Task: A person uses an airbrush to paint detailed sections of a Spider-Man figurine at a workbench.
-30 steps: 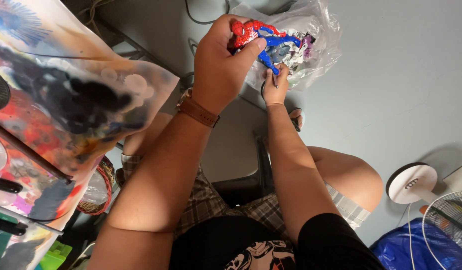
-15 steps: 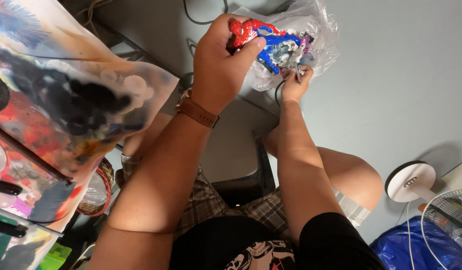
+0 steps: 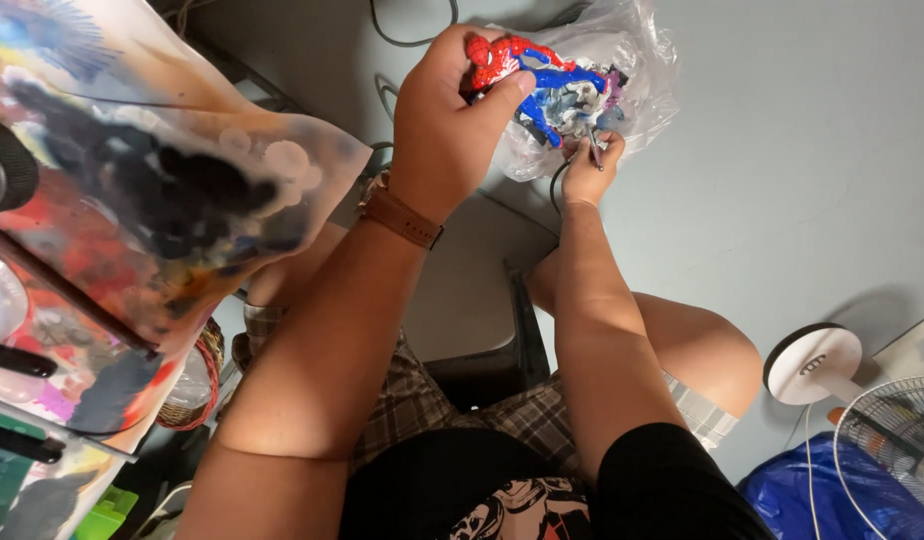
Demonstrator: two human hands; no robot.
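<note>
So the left hand [image 3: 452, 110] is wrapping around a red and blue action figure [image 3: 527, 75], holding it up off the floor, right over a crinkly clear plastic bag [image 3: 632, 60]. My guess is the figure is being kept high and close to the eyes so the small detail is easy to get at, and the bag underneath is probably catching whatever drops. The fingers are curling tight round the figure's upper body, thumb pressing across the front, so that hand is clenched on it, not loose at all. There's a brown wristband [image 3: 400, 215] on that wrist.

The right hand [image 3: 590, 170] is sitting just below the figure, pinching a thin dark tool [image 3: 594, 150], maybe a fine brush or a pick, I honestly can't tell which. Fingers are closing around the shaft like you'd hold a pen, and the tip is pointing up into the figure's legs, touching or nearly touching them. Hard to say which from this angle.

Off to the left of the left hand there's a paint-stained sheet [image 3: 152, 190] hanging over the edge of a messy surface [image 3: 42, 420], covered in black, red and blue blotches. Down to the right of the right hand, a white fan base [image 3: 812, 365] is standing on the grey floor [image 3: 802, 180], well apart from everything. The person is sitting on a dark chair [image 3: 502, 340], knees apart.
</note>
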